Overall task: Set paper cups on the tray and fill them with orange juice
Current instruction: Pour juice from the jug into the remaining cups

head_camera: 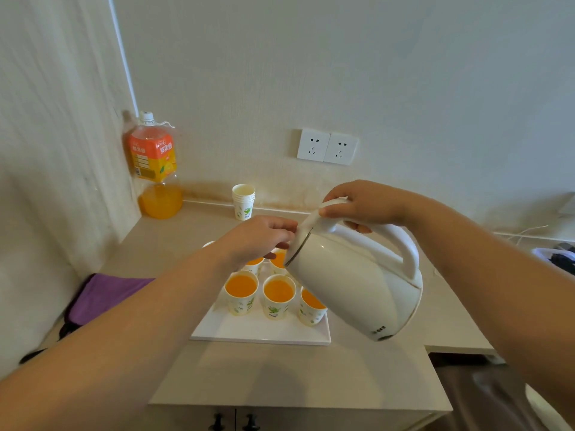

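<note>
Right grip (364,206): clamped on the top of the handle of the white kettle (351,275). The fingers are curled over the handle from above, with fingertips showing underneath. The forearm comes in from the right edge, and the wrist is bent down toward the handle.

The kettle is held clear of the worktop (280,374) and tipped to the left, with its mouth lowered over the back row of cups and its base raised to the right. No stream is visible at the mouth.

Left grip (258,241): my arm reaches in from the lower left across the tray (258,332). The back of the hand faces up, and the curled fingers meet the kettle's upper rim at the lid. I cannot tell whether they pinch the rim or only rest against it.

Paper cups: three stand in the front row on the tray, left cup (241,293), middle cup (278,297) and right cup (311,306), all upright and filled with orange juice nearly to the brim. Behind them, two back cups (253,264) show juice but are partly hidden by my left grip and the kettle. The tray lies flat on the worktop.

Other items: a stack of spare cups (243,202) stands by the wall. A juice bottle (155,163), its lower part still holding juice, stands in the left corner. A purple cloth (105,293) lies at the left edge. Two wall sockets (326,146) are above the worktop.
</note>
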